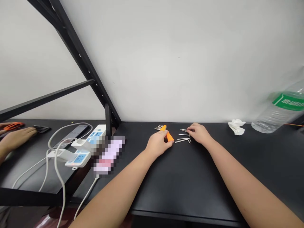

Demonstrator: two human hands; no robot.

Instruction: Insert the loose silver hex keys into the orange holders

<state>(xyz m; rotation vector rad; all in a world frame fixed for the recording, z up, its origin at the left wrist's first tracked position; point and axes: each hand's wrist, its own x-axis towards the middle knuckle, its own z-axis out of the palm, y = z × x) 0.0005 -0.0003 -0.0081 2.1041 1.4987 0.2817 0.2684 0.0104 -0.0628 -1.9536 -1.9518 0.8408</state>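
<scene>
the front edge of the black table (180, 186) runs across the bottom, and from there a broad bare stretch of top reaches up between the forearms to the hands. at left, a white cable (87, 195) climbs over that edge to a pixelated phone-like slab (109, 156), which narrows the room beside the left forearm. just left of the slab, a white power strip (80, 158) with bulky plugs sits by the table's side edge.

farther in, the left hand (156, 144) has its fingers closed around an orange key holder (170, 137), near the back edge; a row of metal keys sticks out leftward from its far end. between the hands lie several loose hex keys (182, 140), bent ends toward the right. the right hand (199, 133) has its fingertips down at the farthest of them; whether they pinch it cannot be told. wide black tabletop extends right of that hand, up to a crumpled white tissue (237, 127) and a clear bottle (273, 117), both close to the back edge. the pale wall (180, 63) rises behind, limiting reach beyond.
</scene>
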